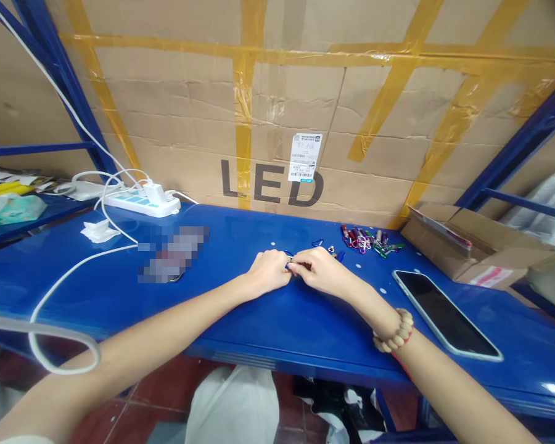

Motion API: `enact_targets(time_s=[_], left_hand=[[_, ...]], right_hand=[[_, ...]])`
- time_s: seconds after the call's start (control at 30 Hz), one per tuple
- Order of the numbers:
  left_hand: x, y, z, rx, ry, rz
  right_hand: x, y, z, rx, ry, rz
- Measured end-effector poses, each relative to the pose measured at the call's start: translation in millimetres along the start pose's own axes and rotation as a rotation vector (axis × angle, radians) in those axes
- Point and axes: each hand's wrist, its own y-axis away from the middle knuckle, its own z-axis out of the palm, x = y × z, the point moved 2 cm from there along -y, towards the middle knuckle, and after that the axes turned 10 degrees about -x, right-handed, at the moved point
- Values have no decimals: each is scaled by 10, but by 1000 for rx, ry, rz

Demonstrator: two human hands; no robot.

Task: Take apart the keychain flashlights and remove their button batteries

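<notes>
My left hand [269,271] and my right hand [321,270] meet over the middle of the blue table, their fingers closed and pinched together. Between the fingertips shows a small blue carabiner keychain [288,265], mostly hidden by the fingers. Just beyond my right hand lie a blue carabiner [317,243], a small silvery metal part [332,249] and a small blue piece [341,256]. Farther right is a pile of carabiner keychains [361,239] in red, purple, silver and green.
A phone [446,314] lies at right, by an open cardboard box [476,246]. At left are a power strip [143,200] with white cables, crumpled white tissue [100,230] and a blurred-out object [173,254]. A large taped cardboard sheet [189,123] stands behind the table [240,327].
</notes>
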Motion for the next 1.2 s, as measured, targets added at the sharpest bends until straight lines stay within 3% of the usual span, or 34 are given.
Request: enact_targets(time_s=[0.23,0.4,0.6,0.8,0.9,1.03,1.2], left_hand=[[2,5,-2,-3,13,-1],[-52,-87,-3,81,217,-8],[-139,-197,-13,210,573,37],[-199,-192,-51,300,779,-21],[-222,-202,-69,321,722,-23],[-279,-241,-70,346,486,-46],[-314,-289,-24,234,285,28]], right_hand=[[-13,-41,42,-68,-214,131],[12,-57,-41,-8,-292,185],[204,-4,-170,196,-136,278],[302,-36,-39,51,137,318],[285,-87,-8,57,134,274],[272,-126,5,61,89,242],[235,-130,0,30,75,181]])
